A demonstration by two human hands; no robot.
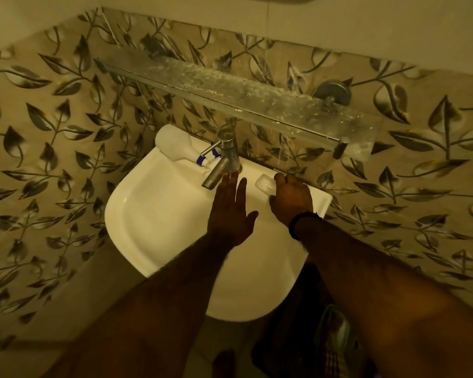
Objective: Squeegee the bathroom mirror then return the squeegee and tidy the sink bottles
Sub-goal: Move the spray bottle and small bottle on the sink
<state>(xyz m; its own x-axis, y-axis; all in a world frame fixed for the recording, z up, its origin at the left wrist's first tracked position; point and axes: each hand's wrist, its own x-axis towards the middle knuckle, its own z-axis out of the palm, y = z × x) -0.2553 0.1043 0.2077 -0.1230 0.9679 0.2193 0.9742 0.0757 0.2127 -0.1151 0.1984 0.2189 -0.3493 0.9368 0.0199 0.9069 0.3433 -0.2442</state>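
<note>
While reaching over the white sink (153,214), left hand (230,211) flat, fingers straight by the tap (224,162), holding nothing. Right hand (291,197) curled round a small clear container (265,184), possibly a cup, on the right ledge. White spray bottle (175,144) lying back-left.

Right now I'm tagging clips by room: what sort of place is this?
Most likely a small home bathroom: a white wall-hung sink with a metal tap, a spotted glass shelf above it, and leaf-patterned wall tiles.
</note>
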